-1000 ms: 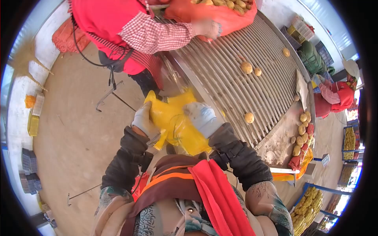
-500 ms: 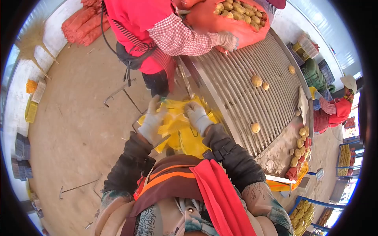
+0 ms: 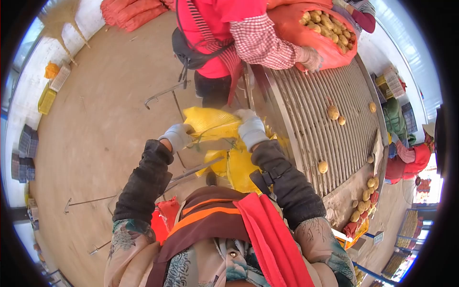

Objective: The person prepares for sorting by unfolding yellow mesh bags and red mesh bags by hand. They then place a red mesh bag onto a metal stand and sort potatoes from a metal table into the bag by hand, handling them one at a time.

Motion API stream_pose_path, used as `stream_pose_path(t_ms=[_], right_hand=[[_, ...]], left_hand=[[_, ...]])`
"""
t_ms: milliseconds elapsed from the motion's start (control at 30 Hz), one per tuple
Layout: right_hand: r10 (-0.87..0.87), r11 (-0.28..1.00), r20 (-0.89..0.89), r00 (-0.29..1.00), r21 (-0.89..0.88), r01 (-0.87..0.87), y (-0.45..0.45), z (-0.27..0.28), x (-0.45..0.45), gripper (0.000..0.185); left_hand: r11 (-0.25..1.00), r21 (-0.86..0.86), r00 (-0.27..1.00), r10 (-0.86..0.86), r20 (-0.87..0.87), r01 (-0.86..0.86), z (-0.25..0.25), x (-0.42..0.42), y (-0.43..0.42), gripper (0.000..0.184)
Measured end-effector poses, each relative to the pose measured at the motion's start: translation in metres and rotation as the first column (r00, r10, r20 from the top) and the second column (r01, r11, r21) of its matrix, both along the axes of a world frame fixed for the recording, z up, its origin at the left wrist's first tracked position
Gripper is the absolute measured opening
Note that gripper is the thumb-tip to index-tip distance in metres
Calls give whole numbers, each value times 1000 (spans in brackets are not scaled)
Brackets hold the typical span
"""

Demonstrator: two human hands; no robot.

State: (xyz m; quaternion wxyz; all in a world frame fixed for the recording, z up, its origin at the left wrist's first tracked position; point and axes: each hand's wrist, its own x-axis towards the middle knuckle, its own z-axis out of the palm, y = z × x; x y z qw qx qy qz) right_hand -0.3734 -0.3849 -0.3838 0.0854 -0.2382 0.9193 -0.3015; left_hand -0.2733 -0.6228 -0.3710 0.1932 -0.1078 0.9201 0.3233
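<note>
A yellow mesh bag [image 3: 215, 125] is stretched between my two gloved hands in front of my body. My left hand [image 3: 178, 136] is closed on its left edge, and my right hand [image 3: 249, 128] grips its right end. Below it, more yellow bag material [image 3: 241, 170] hangs near a metal bar [image 3: 198, 167]. Right of my hands lies a slatted metal table [image 3: 315, 115] with a few loose potatoes [image 3: 323, 167] on it.
A co-worker in red [image 3: 215, 43] holds a large red sack of potatoes [image 3: 315, 38] at the table's far end. Another person [image 3: 411, 160] is at the right. Thin metal stands [image 3: 165, 94] rise from the floor. Crates [image 3: 47, 99] line the left wall.
The yellow bag, crumpled earlier, is now partly raised and stretched between my hands. The view has turned, shifting the table and co-worker to the right. More of the potato sack shows.
</note>
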Motion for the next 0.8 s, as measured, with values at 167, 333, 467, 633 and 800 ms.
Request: stream_pose_path(t_ms=[167, 333, 467, 633, 800], right_hand=[[-64, 846, 510, 858, -429, 318, -28, -42, -8, 29], [-40, 999, 254, 966, 13, 37, -47, 11, 7, 25], [73, 981, 142, 987, 167, -96, -63, 21, 15, 27], [221, 893, -92, 971, 418, -164, -38, 28, 13, 19], [319, 799, -285, 904, 594, -95, 15, 21, -1, 15]], left_hand=[[997, 47, 985, 75, -154, -69, -43, 17, -34, 40], [1000, 4, 787, 23, -616, -26, 14, 19, 8, 67], [991, 67, 877, 133, -461, -114, 19, 14, 29, 71], [987, -131, 939, 46, -341, -96, -11, 19, 8, 25], [893, -419, 938, 6, -347, -161, -5, 40, 3, 17]])
